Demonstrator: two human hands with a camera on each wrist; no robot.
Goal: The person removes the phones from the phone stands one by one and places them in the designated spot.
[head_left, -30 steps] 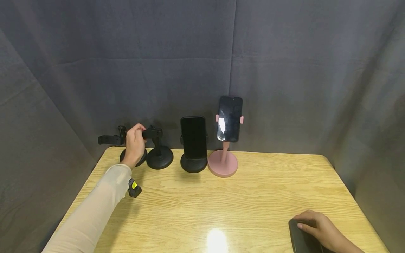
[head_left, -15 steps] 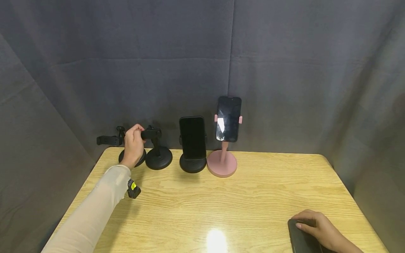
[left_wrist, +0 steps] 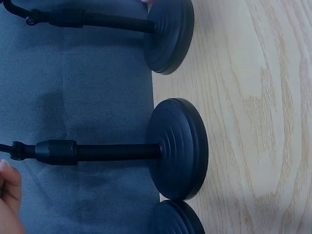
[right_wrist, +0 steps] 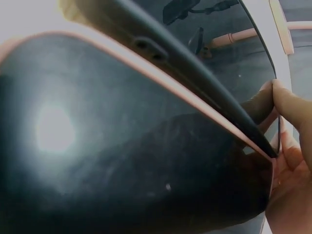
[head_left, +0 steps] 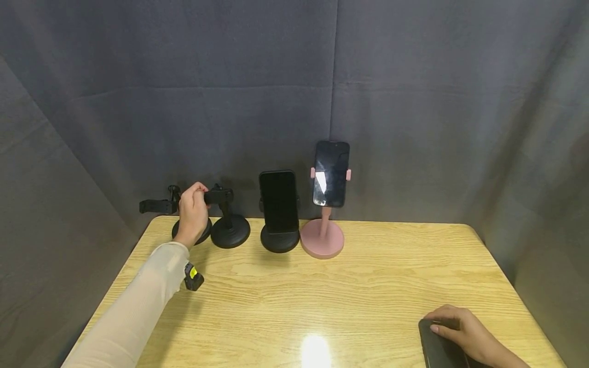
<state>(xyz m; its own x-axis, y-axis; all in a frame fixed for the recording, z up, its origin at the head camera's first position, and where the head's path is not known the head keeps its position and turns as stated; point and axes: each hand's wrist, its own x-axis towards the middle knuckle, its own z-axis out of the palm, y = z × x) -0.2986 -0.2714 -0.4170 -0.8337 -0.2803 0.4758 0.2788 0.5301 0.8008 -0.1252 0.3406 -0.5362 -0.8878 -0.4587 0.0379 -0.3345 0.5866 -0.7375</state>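
Observation:
My left hand (head_left: 193,212) reaches to the back left and grips the clamp head (head_left: 220,195) of a black phone stand (head_left: 230,232), second from the left. In the left wrist view, this stand's round base (left_wrist: 178,148) rests on the table, and part of the hand (left_wrist: 9,197) shows at the lower left. At the front right, my right hand (head_left: 471,335) holds the edge of a dark phone (head_left: 439,350), thumb on its face. In the right wrist view, a glossy black phone (right_wrist: 122,136) fills the foreground, overlapping other dark phones; fingers (right_wrist: 292,107) pinch at their right end.
Another black stand (head_left: 158,205) stands behind my left hand. To the right, a black stand (head_left: 279,243) bears a phone (head_left: 279,202), beside a taller pink stand (head_left: 322,248) with a phone (head_left: 331,174). Grey curtains (head_left: 414,128) border the wooden table (head_left: 359,296) at back and sides.

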